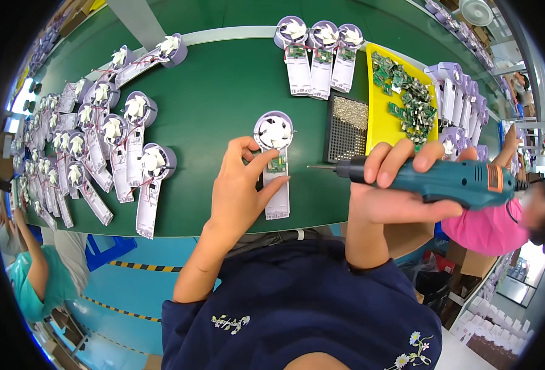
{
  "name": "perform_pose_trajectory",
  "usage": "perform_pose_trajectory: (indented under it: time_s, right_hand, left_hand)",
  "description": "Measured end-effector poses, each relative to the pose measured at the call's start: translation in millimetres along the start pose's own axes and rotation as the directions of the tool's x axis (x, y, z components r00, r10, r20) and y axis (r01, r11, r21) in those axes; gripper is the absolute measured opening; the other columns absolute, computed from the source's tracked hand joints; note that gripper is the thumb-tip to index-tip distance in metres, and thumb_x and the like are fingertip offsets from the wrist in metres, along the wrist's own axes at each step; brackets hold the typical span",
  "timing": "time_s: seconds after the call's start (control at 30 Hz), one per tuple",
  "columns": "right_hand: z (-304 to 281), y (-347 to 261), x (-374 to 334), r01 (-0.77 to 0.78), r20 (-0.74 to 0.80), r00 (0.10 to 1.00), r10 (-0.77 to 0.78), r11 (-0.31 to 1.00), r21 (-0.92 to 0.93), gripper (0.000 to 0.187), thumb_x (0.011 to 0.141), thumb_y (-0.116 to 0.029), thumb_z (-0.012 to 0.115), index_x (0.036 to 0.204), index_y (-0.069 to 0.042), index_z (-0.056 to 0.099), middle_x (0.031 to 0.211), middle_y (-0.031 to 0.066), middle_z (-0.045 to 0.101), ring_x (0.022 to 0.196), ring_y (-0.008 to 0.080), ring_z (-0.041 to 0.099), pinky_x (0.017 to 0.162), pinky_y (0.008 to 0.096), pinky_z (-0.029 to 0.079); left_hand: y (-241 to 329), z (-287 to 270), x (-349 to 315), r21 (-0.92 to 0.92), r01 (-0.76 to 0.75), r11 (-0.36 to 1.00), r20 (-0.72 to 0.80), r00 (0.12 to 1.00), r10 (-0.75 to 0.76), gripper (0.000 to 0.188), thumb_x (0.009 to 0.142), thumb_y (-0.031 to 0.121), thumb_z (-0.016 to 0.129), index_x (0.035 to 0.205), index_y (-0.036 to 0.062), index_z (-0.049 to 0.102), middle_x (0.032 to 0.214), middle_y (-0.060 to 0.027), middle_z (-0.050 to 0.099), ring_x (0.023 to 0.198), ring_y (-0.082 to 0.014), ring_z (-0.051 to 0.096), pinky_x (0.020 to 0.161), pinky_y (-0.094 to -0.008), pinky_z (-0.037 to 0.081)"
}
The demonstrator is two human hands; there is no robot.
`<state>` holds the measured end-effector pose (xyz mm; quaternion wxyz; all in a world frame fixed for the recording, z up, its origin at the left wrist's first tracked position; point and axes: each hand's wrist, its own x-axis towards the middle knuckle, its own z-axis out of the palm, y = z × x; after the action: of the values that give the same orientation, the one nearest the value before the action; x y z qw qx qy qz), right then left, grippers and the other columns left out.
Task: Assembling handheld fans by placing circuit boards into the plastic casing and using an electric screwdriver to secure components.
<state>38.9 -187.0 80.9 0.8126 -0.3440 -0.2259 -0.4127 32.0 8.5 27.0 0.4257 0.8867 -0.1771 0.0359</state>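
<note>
Head view showed the left hand (pixel 238 194) pressing one fan (pixel 275 161) flat on the green worktop (pixel 217 92), near the middle; its fingers (pixel 266 161) were spread narrow, thumb and forefinger pinching the small green board (pixel 277 164) set in the fan's handle, the rest resting beside it. The right hand (pixel 391 197) was wrapped tight round a teal driver (pixel 451 180), held level, its bit (pixel 322 166) pointing toward 9 o'clock and hanging just beside the handle, not yet touching the board. By my judgement the screwing of this fan was not begun. At 12 o'clock lay three fans (pixel 319 55) with boards in place, seemingly done; at 9 o'clock a large heap of fans (pixel 99 142) with loose red wires looked to be waiting. At 1 o'clock stood a black screw tray (pixel 347 126) and a yellow tray (pixel 378 117) of spare boards, both well filled, so much appeared left.
</note>
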Motion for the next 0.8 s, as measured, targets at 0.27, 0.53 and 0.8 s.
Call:
perform_pose_trajectory:
  time_s: [0.27, 0.53, 0.8]
  right_hand:
    - [-33, -24, -3, -0.171, -0.216, 0.967, 0.138, 0.975, -0.143, 0.066, 0.104, -0.066, 0.043, 0.152, -0.022, 0.035, 0.095, 0.0012, 0.053, 0.051, 0.0091, 0.043, 0.039, 0.0242, 0.038]
    - [-79, -56, 10, -0.247, -0.453, 0.879, 0.15, 0.956, -0.161, 0.056, 0.107, -0.059, 0.043, 0.147, -0.021, 0.043, 0.093, -0.0002, 0.054, 0.052, 0.0087, 0.044, 0.041, 0.0238, 0.04]
    - [-118, -75, 33, -0.389, -0.585, 0.794, 0.166, 0.877, -0.28, 0.039, 0.11, -0.047, 0.043, 0.134, -0.017, 0.042, 0.103, 0.0039, 0.057, 0.059, 0.0119, 0.05, 0.048, 0.0275, 0.043]
  left_hand:
    - [-5, -11, 15, -0.04, -0.044, 0.998, 0.13, 0.99, 0.049, 0.039, 0.073, -0.002, 0.084, 0.11, 0.0048, 0.073, 0.108, -0.0071, 0.056, 0.081, -0.0193, 0.059, 0.069, -0.032, 0.051]
    - [8, -13, 30, -0.108, -0.215, 0.971, 0.108, 0.968, 0.227, 0.043, 0.066, 0.003, 0.088, 0.107, 0.0064, 0.073, 0.105, -0.0066, 0.058, 0.099, -0.0278, 0.057, 0.083, -0.0386, 0.049]
    - [34, 27, 99, 0.387, -0.376, 0.842, 0.32, 0.911, 0.259, 0.034, 0.073, 0.008, 0.083, 0.105, 0.0058, 0.072, 0.105, -0.0068, 0.063, 0.108, -0.0288, 0.057, 0.094, -0.0419, 0.043]
